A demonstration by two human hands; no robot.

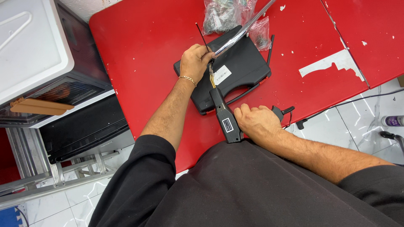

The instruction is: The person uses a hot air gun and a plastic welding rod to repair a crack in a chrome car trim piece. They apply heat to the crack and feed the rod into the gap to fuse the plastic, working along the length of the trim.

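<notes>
Seen from above, the right hand (256,120) grips a black heat tool (225,115) at the near edge of a chipped red table (143,50); a white label sits on the handle. The brass tip points at a chrome strip (240,31), which the left hand (195,61) pinches shut along with a thin black rod (202,35) over a black case (240,69) bearing a white sticker. The work looks under way, not finished. Clear bags of parts (223,14) lie beyond.
</notes>
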